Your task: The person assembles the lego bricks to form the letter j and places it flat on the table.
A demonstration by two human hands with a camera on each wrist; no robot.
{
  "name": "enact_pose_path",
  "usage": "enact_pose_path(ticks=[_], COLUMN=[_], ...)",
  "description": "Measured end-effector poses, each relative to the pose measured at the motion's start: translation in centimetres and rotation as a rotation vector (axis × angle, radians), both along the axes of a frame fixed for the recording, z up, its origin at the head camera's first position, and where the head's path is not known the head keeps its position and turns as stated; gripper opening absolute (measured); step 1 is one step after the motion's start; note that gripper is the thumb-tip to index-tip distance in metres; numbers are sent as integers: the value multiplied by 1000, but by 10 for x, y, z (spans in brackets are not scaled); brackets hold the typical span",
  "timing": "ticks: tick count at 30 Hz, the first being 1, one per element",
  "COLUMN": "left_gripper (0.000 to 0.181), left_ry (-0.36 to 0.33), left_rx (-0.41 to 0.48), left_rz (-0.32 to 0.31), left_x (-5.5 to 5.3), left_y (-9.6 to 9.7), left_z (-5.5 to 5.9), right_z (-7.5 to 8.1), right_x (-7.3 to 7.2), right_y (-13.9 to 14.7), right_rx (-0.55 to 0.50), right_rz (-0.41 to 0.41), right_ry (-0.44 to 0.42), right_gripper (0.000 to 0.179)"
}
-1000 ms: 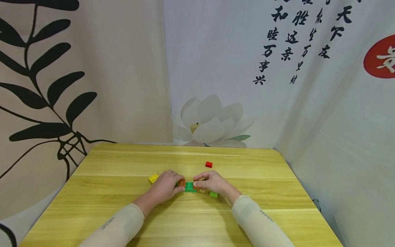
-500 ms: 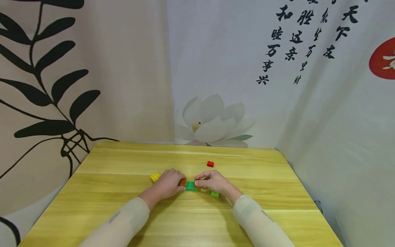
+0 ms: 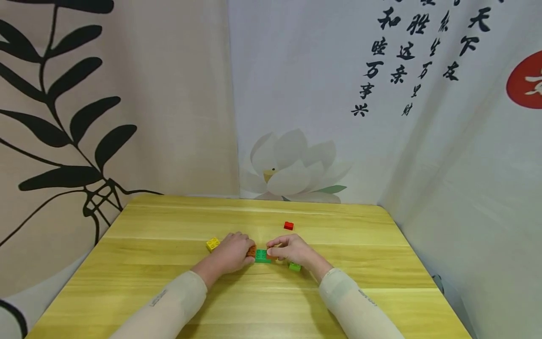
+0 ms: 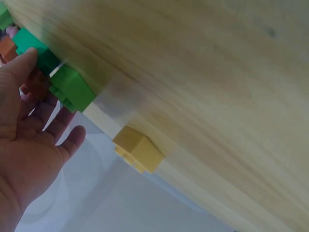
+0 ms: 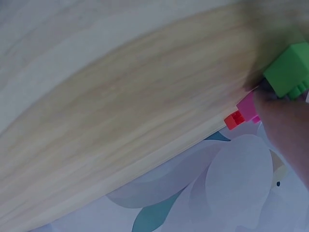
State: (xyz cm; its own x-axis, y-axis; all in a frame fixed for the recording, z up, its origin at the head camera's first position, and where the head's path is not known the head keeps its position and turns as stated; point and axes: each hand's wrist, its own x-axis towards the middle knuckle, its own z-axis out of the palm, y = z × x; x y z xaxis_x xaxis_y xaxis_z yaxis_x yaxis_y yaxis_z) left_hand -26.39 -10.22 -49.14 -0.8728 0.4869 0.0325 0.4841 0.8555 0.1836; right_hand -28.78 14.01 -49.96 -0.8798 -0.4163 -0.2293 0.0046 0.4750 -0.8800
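Pinching orange bricks [image 3: 251, 251], green brick [image 3: 262, 256] between.

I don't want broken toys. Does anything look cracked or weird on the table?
Nothing stands out. The yellow brick and red brick look unbroken on the table, as does the green brick between the left hand and right hand. The hands partly cover two orange bricks.

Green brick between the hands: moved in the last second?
No, not visibly. In the head view, the green brick keeps its place against the lotus print; the whole picture shifts slightly.
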Motion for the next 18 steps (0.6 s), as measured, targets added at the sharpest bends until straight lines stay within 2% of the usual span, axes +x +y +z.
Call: enact_pose_path(ticks=[6, 9, 12, 14, 18], left_gripper=[45, 58, 70, 71, 62], left_ry=[13, 1, 16, 61, 180], left_rx=[-6, 28, 61, 66, 21], left_rz=[13, 18, 14, -1, -56], left_x=[2, 3, 7, 10, 23], left_y=[0, -2, -3, -2, 4], left_z=[-4, -5, -4, -2, 4], right_z=[-1, -3, -4, -3, 2], right_x=[1, 1, 3, 6, 12], right_y=[3, 4, 8, 13, 29], right_rx=[20, 54, 103, 134, 190], right_rz=[56, 96, 99, 78, 23], right_ry=[52, 104, 173, 222, 309], right_gripper=[45, 49, 50, 49, 43])
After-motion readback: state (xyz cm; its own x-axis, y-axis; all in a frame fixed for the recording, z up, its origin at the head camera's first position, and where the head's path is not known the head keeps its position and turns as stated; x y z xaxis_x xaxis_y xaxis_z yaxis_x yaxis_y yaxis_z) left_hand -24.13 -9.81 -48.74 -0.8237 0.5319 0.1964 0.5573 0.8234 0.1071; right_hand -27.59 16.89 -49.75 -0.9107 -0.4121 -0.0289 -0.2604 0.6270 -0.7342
